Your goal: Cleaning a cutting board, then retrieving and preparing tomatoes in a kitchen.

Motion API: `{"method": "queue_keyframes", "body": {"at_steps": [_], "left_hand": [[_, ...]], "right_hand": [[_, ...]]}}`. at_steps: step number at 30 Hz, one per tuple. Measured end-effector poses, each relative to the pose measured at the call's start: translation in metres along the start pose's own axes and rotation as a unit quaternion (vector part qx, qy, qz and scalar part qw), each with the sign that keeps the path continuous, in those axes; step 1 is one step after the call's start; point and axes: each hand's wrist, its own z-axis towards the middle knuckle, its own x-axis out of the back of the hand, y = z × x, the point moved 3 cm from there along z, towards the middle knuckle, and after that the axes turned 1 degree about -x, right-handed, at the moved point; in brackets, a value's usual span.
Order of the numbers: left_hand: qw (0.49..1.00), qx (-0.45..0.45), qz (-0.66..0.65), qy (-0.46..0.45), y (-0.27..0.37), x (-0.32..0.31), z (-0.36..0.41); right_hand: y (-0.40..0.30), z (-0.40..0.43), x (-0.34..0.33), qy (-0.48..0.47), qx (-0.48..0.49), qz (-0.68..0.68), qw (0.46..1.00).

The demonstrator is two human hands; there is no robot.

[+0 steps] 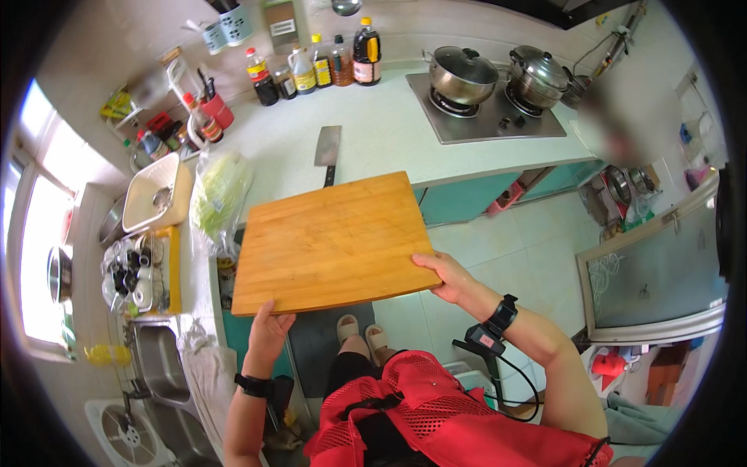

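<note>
A rectangular wooden cutting board (338,245) is held up in front of me, over the floor and the counter's front edge. My left hand (269,333) grips its near left corner, thumb on top. At the near right corner, my right hand (446,277) has its thumb on the upper face and its fingers underneath. Beyond the board a cleaver (328,149) lies on the pale countertop (373,117), the end of its black handle hidden by the board. Left of the board sits a leafy green vegetable in a clear plastic bag (219,201).
A gas stove (484,125) carries two lidded pots (464,76). Several sauce bottles (315,67) line the back wall. On the left are a cream plastic basin (157,192), a dish rack (140,274) and a steel double sink (160,362). A glass-panelled door (653,274) stands at right.
</note>
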Motion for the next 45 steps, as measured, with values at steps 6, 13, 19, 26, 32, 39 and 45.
{"method": "queue_keyframes", "body": {"at_steps": [6,13,19,26,32,39,45], "left_hand": [[0.998,0.039,-0.020,-0.041,-0.012,-0.076,0.065],[0.995,0.042,-0.016,-0.090,-0.002,-0.143,0.158],[0.995,0.055,0.011,-0.083,-0.011,-0.214,0.224],[0.999,0.018,-0.025,0.016,-0.023,-0.247,0.233],[0.994,-0.018,-0.053,0.098,-0.045,-0.302,0.209],[0.989,-0.026,-0.071,0.127,-0.066,-0.310,0.188],[0.981,-0.036,-0.092,0.168,-0.078,-0.313,0.184]], "right_hand": [[-0.027,0.019,0.056,0.083,0.011,0.012,0.996],[-0.098,0.091,0.110,0.113,0.062,-0.022,0.991],[-0.153,0.132,0.190,0.185,0.018,-0.236,0.954],[-0.284,0.166,0.326,0.218,0.175,-0.543,0.791],[-0.374,0.229,0.415,0.343,0.291,-0.660,0.602],[-0.410,0.260,0.443,0.387,0.215,-0.654,0.613],[-0.431,0.270,0.458,0.378,0.281,-0.662,0.583]]}}
